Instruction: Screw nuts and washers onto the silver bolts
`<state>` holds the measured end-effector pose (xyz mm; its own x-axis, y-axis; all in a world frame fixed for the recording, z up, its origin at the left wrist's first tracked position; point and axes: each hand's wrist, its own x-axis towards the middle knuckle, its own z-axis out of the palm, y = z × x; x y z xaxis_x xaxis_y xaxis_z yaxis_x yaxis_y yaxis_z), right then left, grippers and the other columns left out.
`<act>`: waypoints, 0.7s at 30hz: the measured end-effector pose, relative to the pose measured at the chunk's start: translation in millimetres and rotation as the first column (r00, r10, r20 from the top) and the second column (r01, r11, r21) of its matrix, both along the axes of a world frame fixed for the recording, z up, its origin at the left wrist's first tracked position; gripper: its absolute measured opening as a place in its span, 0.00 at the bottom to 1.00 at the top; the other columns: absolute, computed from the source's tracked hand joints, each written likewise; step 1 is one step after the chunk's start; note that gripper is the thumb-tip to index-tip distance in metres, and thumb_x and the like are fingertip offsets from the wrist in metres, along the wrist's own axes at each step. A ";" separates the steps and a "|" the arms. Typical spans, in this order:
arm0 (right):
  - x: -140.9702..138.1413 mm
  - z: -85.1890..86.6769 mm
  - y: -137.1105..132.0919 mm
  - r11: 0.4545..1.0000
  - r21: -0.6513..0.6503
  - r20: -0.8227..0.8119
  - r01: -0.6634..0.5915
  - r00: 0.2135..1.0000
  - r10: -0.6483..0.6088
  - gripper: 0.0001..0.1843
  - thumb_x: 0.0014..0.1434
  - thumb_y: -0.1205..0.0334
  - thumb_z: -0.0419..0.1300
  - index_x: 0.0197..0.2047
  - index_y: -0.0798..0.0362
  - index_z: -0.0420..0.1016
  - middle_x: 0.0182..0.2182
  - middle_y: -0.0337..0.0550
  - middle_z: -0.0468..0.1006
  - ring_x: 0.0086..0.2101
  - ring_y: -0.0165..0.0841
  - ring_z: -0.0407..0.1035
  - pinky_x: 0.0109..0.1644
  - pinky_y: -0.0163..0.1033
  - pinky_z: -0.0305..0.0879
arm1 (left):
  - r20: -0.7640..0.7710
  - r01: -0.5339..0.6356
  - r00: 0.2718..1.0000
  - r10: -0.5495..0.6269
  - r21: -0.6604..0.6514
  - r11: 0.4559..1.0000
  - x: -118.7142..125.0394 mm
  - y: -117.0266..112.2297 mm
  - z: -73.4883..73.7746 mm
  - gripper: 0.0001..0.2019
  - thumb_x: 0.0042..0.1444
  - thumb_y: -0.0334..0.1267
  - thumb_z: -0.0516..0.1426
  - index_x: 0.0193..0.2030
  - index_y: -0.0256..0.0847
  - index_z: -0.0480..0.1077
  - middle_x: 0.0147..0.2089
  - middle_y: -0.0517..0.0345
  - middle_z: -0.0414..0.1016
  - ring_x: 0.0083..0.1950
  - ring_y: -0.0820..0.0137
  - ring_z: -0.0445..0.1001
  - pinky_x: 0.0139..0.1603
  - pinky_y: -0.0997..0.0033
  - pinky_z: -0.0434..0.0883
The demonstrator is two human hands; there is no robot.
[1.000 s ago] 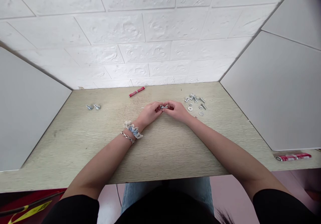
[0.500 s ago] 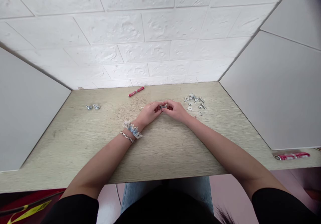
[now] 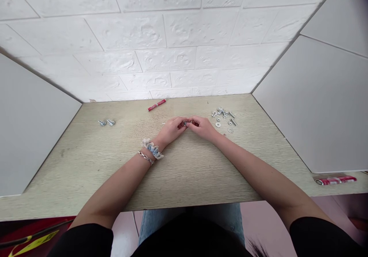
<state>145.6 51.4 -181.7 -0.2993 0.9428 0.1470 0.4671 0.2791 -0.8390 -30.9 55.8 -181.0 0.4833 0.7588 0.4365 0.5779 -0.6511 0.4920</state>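
Observation:
My left hand and my right hand meet over the middle of the table, fingertips pinched around a small metal bolt. The left fingers close on its head end, where a nut or washer seems to sit. On the shank side, the right thumb and fingers cover most of the bolt. To the right lies a loose group of bolts, nuts and washers, with a flat washer nearest my right hand. Two bolts with parts fitted on them lie at the far left.
A red battery-like stick lies near the back wall. A similar red one rests at the table's right front, beside the grey right panel. Another grey panel stands on the left of the wooden table.
The right thumb and fingers have shifted slightly along the bolt toward my left hand, covering more of the shank. The loose parts on the table stay where they were.

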 end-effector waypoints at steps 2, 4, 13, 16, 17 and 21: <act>-0.2 0.1 0.0 1.000 -0.001 0.012 0.001 1.000 -0.001 0.15 0.55 0.52 0.54 0.35 0.54 0.75 0.24 0.37 0.70 0.26 0.26 0.59 0.30 0.33 0.52 | -0.012 -0.004 1.000 0.004 -0.004 1.000 0.1 -0.4 0.1 0.11 0.56 0.32 0.56 0.46 0.37 0.71 0.34 0.58 0.74 0.33 0.75 0.70 0.37 0.75 0.69; -0.4 0.3 -0.1 1.000 -0.009 0.018 0.002 1.000 -0.002 0.15 0.56 0.52 0.54 0.35 0.54 0.75 0.24 0.37 0.70 0.26 0.27 0.60 0.31 0.33 0.53 | -0.030 -0.003 1.000 0.003 -0.005 1.000 0.5 -0.7 0.5 0.11 0.57 0.32 0.55 0.47 0.38 0.71 0.35 0.58 0.74 0.35 0.74 0.71 0.39 0.74 0.70; -0.3 2.2 -0.7 1.000 -0.021 0.024 -0.002 1.000 0.003 0.14 0.55 0.55 0.53 0.35 0.55 0.76 0.24 0.37 0.71 0.27 0.27 0.61 0.31 0.33 0.54 | -0.060 0.025 0.998 -0.025 -0.007 1.000 2.4 -2.9 2.9 0.11 0.58 0.31 0.54 0.48 0.38 0.70 0.36 0.56 0.74 0.37 0.74 0.71 0.41 0.73 0.70; 0.0 3.2 -1.3 1.000 -0.024 0.013 0.003 1.000 -0.002 0.13 0.53 0.56 0.56 0.35 0.56 0.76 0.23 0.36 0.70 0.26 0.26 0.60 0.31 0.33 0.54 | -0.046 0.023 0.999 -0.023 -0.003 1.000 2.9 -4.2 3.2 0.11 0.57 0.31 0.55 0.47 0.38 0.71 0.36 0.57 0.74 0.36 0.74 0.71 0.42 0.73 0.70; 0.1 3.4 -1.4 1.000 -0.025 0.008 -0.001 1.000 0.001 0.13 0.52 0.56 0.56 0.35 0.56 0.76 0.24 0.36 0.70 0.26 0.26 0.60 0.31 0.33 0.54 | -0.038 0.024 0.999 -0.024 -0.006 1.000 2.9 -4.5 3.2 0.11 0.57 0.30 0.55 0.47 0.38 0.71 0.36 0.57 0.75 0.36 0.74 0.71 0.42 0.73 0.70; 0.1 3.0 -0.8 1.000 -0.014 0.001 -0.007 1.000 0.007 0.13 0.51 0.58 0.57 0.37 0.55 0.76 0.25 0.36 0.71 0.26 0.26 0.59 0.31 0.32 0.55 | -0.014 0.013 1.000 -0.014 -0.029 0.999 2.3 -4.3 2.5 0.12 0.56 0.30 0.55 0.47 0.37 0.70 0.38 0.56 0.75 0.37 0.74 0.72 0.41 0.73 0.70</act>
